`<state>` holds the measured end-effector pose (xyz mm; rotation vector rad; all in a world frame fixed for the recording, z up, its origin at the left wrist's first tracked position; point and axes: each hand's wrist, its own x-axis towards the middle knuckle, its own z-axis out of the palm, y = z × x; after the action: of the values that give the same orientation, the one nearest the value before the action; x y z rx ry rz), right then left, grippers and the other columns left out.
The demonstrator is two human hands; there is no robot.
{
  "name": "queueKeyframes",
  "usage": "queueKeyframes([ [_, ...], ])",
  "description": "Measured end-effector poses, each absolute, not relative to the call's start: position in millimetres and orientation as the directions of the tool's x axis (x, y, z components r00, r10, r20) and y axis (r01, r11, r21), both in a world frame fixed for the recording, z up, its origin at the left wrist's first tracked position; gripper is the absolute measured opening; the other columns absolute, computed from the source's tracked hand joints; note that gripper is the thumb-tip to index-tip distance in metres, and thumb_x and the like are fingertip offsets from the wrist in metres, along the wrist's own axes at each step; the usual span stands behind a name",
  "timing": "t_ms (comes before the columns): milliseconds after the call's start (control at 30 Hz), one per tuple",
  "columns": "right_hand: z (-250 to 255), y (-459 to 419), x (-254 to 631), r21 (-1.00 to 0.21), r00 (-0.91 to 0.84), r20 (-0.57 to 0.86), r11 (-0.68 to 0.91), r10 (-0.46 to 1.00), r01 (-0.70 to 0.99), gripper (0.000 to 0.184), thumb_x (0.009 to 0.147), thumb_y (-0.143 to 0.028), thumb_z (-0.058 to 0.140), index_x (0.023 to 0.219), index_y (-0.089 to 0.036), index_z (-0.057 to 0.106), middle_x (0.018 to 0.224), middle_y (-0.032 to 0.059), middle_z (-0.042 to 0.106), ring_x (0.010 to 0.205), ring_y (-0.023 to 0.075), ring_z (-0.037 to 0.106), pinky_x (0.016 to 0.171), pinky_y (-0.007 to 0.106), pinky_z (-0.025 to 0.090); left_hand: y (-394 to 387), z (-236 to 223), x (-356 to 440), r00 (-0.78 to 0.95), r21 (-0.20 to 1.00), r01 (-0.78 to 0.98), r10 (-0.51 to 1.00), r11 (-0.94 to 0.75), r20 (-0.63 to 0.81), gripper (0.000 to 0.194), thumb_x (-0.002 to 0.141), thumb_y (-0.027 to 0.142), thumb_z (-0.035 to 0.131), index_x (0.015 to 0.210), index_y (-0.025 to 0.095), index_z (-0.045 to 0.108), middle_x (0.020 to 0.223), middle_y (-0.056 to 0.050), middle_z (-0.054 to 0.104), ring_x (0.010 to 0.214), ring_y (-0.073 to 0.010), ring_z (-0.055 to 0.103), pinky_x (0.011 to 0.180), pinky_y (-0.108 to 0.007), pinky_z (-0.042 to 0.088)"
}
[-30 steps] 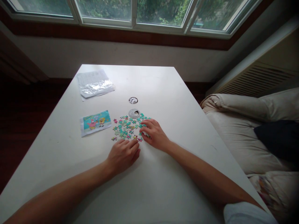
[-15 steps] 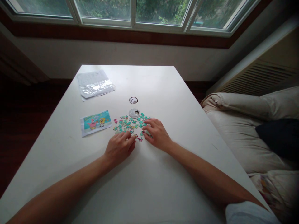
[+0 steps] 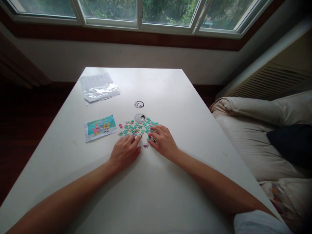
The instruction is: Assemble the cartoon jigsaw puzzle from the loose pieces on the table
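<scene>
Small jigsaw pieces (image 3: 133, 127), mostly turquoise with some pink and yellow, lie spread on the white table. My left hand (image 3: 124, 149) rests palm down at their near edge, thumb apart from the fingers, its index fingertip touching a small piece (image 3: 141, 136). Across from it, my right hand (image 3: 163, 139) has bent, parted fingers over pieces at the right of the spread; some show between the fingers, others are hidden beneath. A pink piece cluster (image 3: 146, 145) lies between the two hands. To the left lies a cartoon picture sheet (image 3: 101, 128) with a turquoise background.
A clear plastic bag with papers (image 3: 98, 87) lies at the table's back left. Two round inserts are set in the table (image 3: 165, 94): a grey cable cover (image 3: 140, 118) and a hole with white material inside (image 3: 139, 104). A sofa (image 3: 241, 139) stands at the right.
My left index finger has moved forward, and a small piece by its tip has shifted away from the pink cluster. My right hand has barely moved, its fingers shifting slightly over the pieces.
</scene>
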<state>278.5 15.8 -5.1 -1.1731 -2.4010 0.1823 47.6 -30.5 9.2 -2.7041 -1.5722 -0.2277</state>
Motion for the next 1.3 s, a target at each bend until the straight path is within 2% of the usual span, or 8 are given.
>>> queueKeyframes([
  [133,-3,16,278,-0.306,-0.533,0.318,0.617,0.784,0.725,0.014,0.095,-0.030,0.071,0.107,-0.023,0.069,0.127,0.0101,0.065,0.125,0.0296,0.053,0.110,0.051,0.042,-31,11,47,0.501,0.056,0.857,0.853,-0.513,0.148,0.032,0.103,0.032,0.050,0.127,0.017,0.065,0.102,-0.010,0.066,0.092,-0.0256,0.060,0.080,-0.040,0.044],
  [333,5,19,278,-0.288,-0.588,0.244,0.637,0.771,0.715,0.015,0.092,-0.027,0.074,0.105,-0.023,0.068,0.123,0.0103,0.065,0.121,0.0291,0.052,0.108,0.049,0.041,-32,13,47,0.520,0.075,0.842,0.840,-0.535,0.154,0.027,0.104,0.029,0.047,0.093,0.022,0.071,0.084,-0.004,0.066,0.081,-0.0201,0.060,0.074,-0.036,0.039],
  [567,11,21,281,-0.317,-0.615,0.211,0.648,0.760,0.693,0.018,0.089,-0.027,0.076,0.102,-0.022,0.065,0.118,0.0095,0.065,0.117,0.0278,0.053,0.107,0.044,0.036,-31,8,47,0.510,0.095,0.843,0.843,-0.529,0.169,0.028,0.104,0.030,0.047,0.092,0.022,0.071,0.081,-0.003,0.066,0.076,-0.0183,0.059,0.072,-0.034,0.038],
  [700,7,20,280,-0.413,-0.619,0.262,0.666,0.740,0.621,0.005,0.095,-0.021,0.067,0.097,-0.022,0.063,0.100,0.0047,0.070,0.103,0.0229,0.058,0.102,0.040,0.034,-27,9,45,0.485,0.105,0.858,0.861,-0.502,0.155,0.029,0.104,0.032,0.047,0.092,0.023,0.071,0.084,-0.003,0.068,0.077,-0.0180,0.060,0.072,-0.033,0.039],
  [767,4,19,278,-0.480,-0.626,0.285,0.673,0.726,0.562,0.005,0.097,-0.019,0.063,0.093,-0.022,0.063,0.090,0.0017,0.071,0.093,0.0198,0.060,0.097,0.038,0.035,-25,10,44,0.462,0.118,0.868,0.873,-0.481,0.156,0.029,0.104,0.032,0.046,0.095,0.023,0.071,0.085,-0.003,0.069,0.078,-0.0183,0.061,0.073,-0.033,0.039],
  [933,1,12,267,-0.607,-0.628,0.313,0.659,0.713,0.445,0.006,0.099,-0.021,0.062,0.098,-0.024,0.068,0.090,-0.0008,0.075,0.090,0.0177,0.064,0.092,0.035,0.037,-19,8,41,0.397,0.171,0.892,0.905,-0.419,0.149,0.031,0.105,0.034,0.044,0.103,0.025,0.073,0.087,-0.004,0.070,0.082,-0.0191,0.063,0.075,-0.032,0.041],
  [1133,-2,3,253,-0.503,-0.711,0.312,0.745,0.630,0.439,0.014,0.102,-0.026,0.059,0.103,-0.027,0.073,0.099,0.0015,0.076,0.100,0.0201,0.062,0.097,0.038,0.038,-14,1,36,0.353,0.212,0.901,0.924,-0.378,0.149,0.029,0.106,0.032,0.044,0.110,0.026,0.072,0.096,-0.005,0.072,0.086,-0.0203,0.064,0.078,-0.033,0.043],
  [1300,-4,11,259,-0.467,-0.662,0.348,0.734,0.664,0.492,0.024,0.105,-0.023,0.050,0.116,-0.028,0.072,0.110,0.0042,0.075,0.107,0.0218,0.059,0.099,0.041,0.039,-11,1,32,0.339,0.246,0.896,0.928,-0.369,0.155,0.027,0.104,0.030,0.046,0.111,0.025,0.072,0.101,-0.005,0.073,0.088,-0.0217,0.065,0.080,-0.034,0.044],
])
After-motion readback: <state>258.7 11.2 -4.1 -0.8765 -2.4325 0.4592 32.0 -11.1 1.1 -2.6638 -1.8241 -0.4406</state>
